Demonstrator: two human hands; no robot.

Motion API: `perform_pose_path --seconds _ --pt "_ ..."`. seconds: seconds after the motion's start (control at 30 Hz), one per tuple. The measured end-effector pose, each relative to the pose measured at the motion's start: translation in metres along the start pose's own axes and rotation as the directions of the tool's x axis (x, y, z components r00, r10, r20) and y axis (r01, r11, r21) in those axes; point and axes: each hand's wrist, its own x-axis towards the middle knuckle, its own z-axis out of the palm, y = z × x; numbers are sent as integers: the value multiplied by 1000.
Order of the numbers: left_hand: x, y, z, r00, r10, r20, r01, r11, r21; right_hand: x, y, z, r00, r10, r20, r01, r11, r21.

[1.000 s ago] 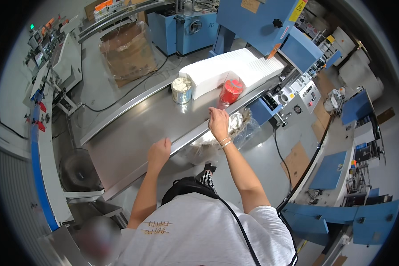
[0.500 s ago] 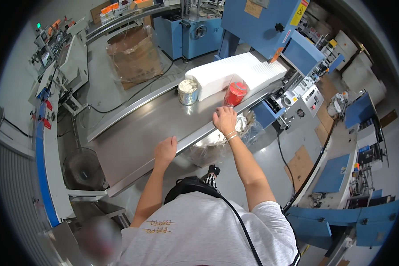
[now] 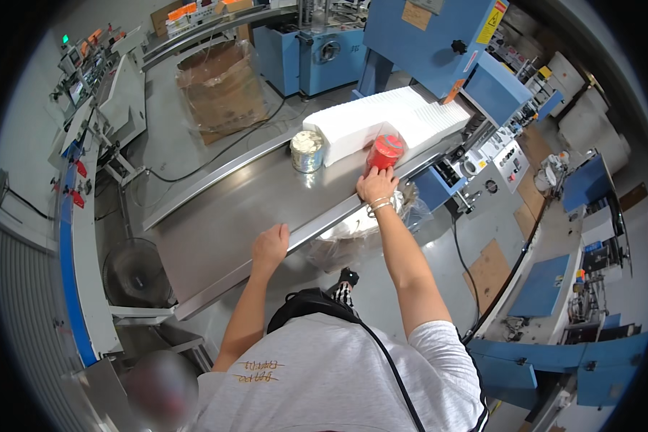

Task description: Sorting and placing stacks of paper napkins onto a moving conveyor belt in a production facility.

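Observation:
A red round container [image 3: 386, 153] with a printed top stands at the far right of a long metal trough [image 3: 223, 223], against a row of stacked white sheets [image 3: 371, 119]. My right hand [image 3: 377, 186] lies over the trough's near rim, fingers spread forward, their tips at the foot of the red container. Whether they touch it is hard to tell. To the left of the stack stands a silvery can [image 3: 307, 153] with crumpled pale stuff on top. My left hand [image 3: 270, 247] rests at the near rim further left, fingers curled; what they hold, if anything, is hidden.
Under the near rim hangs a clear plastic bag [image 3: 338, 248] with white material. Beyond the trough stands a plastic-lined cardboard box [image 3: 223, 86]. A blue machine [image 3: 425, 54] rises behind the stack. At the left is a round dark fan-like guard [image 3: 138, 273].
My right hand has moved slightly forward and right, its fingers reaching closer to the red container. The left hand stays in place.

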Motion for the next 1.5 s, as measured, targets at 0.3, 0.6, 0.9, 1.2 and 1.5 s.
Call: perform_pose_path --seconds 0.3,0.6,0.9,1.2,1.5 --pt "1 -1 -2 1000 0 8 0 1000 13 -1 2 -4 998 -44 39 44 999 6" --pt "3 -4 3 999 -6 45 4 999 51 -6 7 6 994 -84 -63 85 996 18" --pt "2 -2 -1 997 -30 66 27 999 45 -9 3 -4 997 -80 -3 80 996 41" --pt "2 -5 4 998 12 58 -13 1000 6 -8 7 6 993 -97 -61 101 992 71" --pt "0 -1 5 1000 25 -10 -26 997 -79 3 6 1 982 -183 -51 185 982 36"
